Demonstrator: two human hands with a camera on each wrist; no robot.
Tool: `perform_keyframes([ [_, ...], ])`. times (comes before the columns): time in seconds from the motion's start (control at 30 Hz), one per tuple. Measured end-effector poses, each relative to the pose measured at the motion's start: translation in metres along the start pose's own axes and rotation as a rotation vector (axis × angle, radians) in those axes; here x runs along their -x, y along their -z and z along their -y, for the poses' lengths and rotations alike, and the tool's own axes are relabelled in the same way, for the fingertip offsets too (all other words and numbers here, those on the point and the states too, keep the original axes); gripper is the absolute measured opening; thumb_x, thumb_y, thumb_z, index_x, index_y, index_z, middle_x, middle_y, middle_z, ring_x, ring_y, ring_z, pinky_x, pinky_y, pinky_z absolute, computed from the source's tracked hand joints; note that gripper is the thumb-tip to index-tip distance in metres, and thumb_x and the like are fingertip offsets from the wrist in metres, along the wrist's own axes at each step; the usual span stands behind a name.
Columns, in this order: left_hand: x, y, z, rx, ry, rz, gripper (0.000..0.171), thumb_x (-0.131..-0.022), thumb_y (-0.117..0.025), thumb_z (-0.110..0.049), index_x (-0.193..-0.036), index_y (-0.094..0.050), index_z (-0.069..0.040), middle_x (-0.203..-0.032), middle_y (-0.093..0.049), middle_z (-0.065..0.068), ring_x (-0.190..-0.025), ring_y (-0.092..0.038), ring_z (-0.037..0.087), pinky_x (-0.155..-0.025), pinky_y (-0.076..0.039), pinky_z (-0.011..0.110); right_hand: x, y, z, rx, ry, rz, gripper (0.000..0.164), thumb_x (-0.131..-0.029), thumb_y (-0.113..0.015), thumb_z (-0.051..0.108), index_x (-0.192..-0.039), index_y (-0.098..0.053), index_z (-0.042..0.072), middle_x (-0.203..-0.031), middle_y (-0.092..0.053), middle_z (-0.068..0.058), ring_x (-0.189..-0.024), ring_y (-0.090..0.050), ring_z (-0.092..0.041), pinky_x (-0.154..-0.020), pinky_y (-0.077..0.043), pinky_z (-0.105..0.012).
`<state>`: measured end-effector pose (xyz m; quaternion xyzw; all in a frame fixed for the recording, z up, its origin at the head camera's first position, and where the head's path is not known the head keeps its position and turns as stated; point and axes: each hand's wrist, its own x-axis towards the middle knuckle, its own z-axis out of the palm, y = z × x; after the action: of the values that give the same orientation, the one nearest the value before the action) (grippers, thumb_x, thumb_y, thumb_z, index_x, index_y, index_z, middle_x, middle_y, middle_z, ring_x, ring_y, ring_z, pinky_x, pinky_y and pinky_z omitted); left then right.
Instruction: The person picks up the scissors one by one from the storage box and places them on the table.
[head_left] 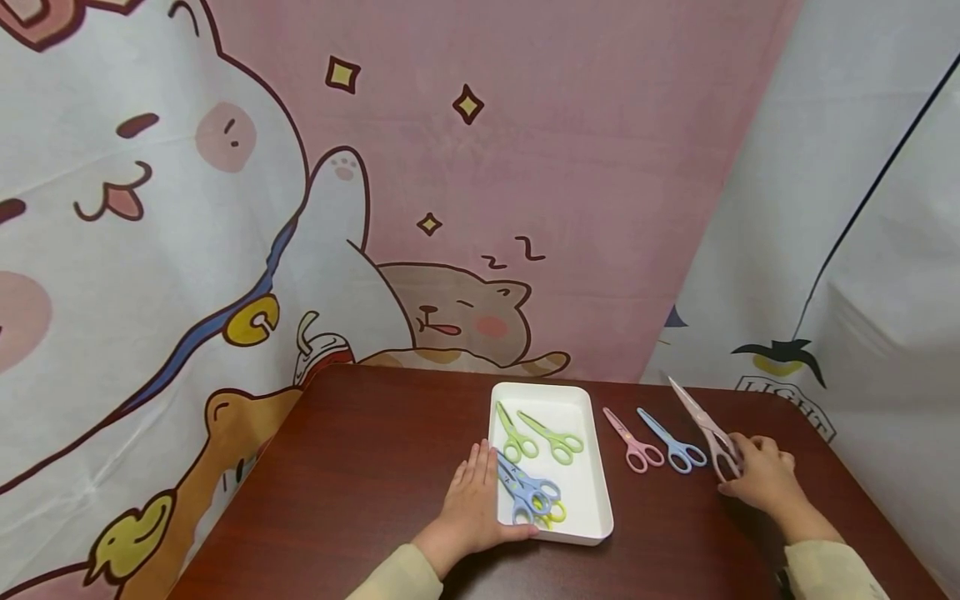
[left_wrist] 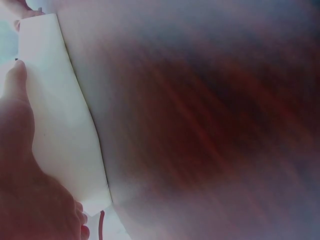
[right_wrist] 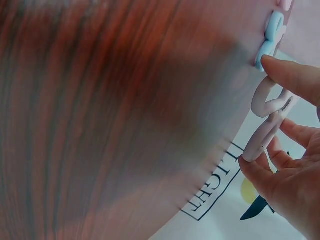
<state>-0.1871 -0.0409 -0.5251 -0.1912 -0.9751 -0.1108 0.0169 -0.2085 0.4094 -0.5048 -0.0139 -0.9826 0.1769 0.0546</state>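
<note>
My right hand (head_left: 768,479) grips the handle loops of large pale-pink scissors (head_left: 705,423), thumb on one side and fingers on the other in the right wrist view. The blades point away toward the back of the table. My left hand (head_left: 471,510) rests along the left side of a white tray (head_left: 587,500), fingers straight and thumb at the front rim. Inside the tray are two green scissors, one on the left (head_left: 513,432) and one in the middle (head_left: 553,437), and blue scissors (head_left: 531,486) overlapping yellow handles (head_left: 557,512) near the front.
Between the tray and my right hand, pink scissors (head_left: 624,432) and blue scissors (head_left: 666,437) lie side by side on the dark wooden table (head_left: 375,467). A cartoon-printed cloth (head_left: 600,208) hangs behind the table's back edge.
</note>
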Motion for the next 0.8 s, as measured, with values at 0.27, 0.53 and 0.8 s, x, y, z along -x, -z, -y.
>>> perform_keyframes([
  [0.27,0.002,0.009,-0.002,0.019,-0.006,0.009,0.132,-0.060,-0.048,-0.091,-0.148,-0.019,0.003,-0.156,-0.016,0.022,-0.145,-0.016,0.033,-0.114,-0.024,0.045,-0.003,0.004,-0.012,0.004,-0.023,0.043,0.088,-0.059,-0.084,0.020,-0.124,-0.036,-0.016,-0.114,-0.030,-0.046,-0.100,-0.028,-0.061,-0.084,-0.018,-0.065],
  [0.53,0.002,0.007,-0.003,0.014,-0.002,0.013,0.133,-0.059,-0.047,-0.092,-0.149,-0.019,0.003,-0.156,-0.015,0.022,-0.145,-0.015,0.032,-0.114,-0.024,0.044,-0.004,0.003,-0.016,-0.001,-0.073,0.088,0.088,-0.061,-0.084,0.023,-0.125,-0.037,-0.015,-0.115,-0.029,-0.045,-0.099,-0.028,-0.060,-0.083,-0.021,-0.063],
  [0.8,0.000,-0.001,0.001,-0.001,-0.001,-0.009,0.136,-0.057,-0.040,-0.096,-0.149,-0.019,0.001,-0.157,-0.014,0.020,-0.145,-0.014,0.031,-0.114,-0.024,0.044,-0.005,0.001,-0.023,0.017,-0.067,0.117,0.090,-0.060,-0.084,0.027,-0.125,-0.038,-0.016,-0.113,-0.033,-0.045,-0.101,-0.031,-0.059,-0.082,-0.022,-0.061],
])
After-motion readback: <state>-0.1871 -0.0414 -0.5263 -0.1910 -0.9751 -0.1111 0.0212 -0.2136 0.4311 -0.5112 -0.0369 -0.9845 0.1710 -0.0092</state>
